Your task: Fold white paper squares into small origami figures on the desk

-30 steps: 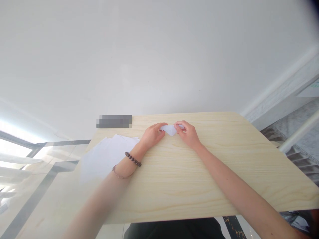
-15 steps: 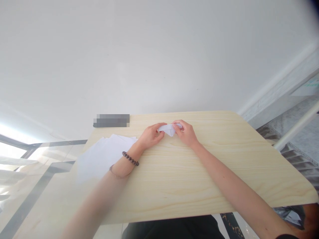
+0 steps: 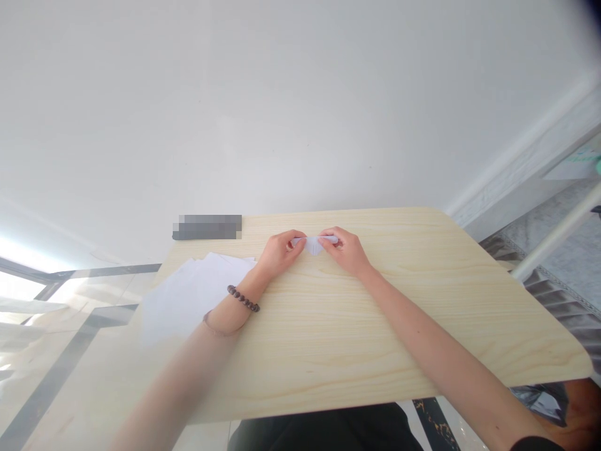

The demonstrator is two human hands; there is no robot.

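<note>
In the head view, the left hand [image 3: 280, 252] is pinching the left tip of a small folded white paper piece [image 3: 313, 244], thumb and forefinger closing tight on it while the other fingers are curling under. The right hand [image 3: 345, 250] is gripping the opposite tip in the same way, its fingertips closing on the paper at about 3 o'clock from the fold's middle. The paper piece is sitting between the two hands, toward the far edge of the pale wooden counter [image 3: 357, 338], at roughly 12 o'clock from the person's body; whether it is resting on the wood or being held just above it is too small to tell. A brown bead bracelet [image 3: 243, 299] and a thin bangle [image 3: 220, 327] are circling the left wrist. At about 9 o'clock from the left hand, a loose pile of white paper sheets [image 3: 195, 291] is lying on the counter's left part, some of them overhanging its edge. At about 11 o'clock from the hands, a dark blurred object [image 3: 207, 227] is lying at the counter's far edge against the white wall [image 3: 282, 106].
</note>
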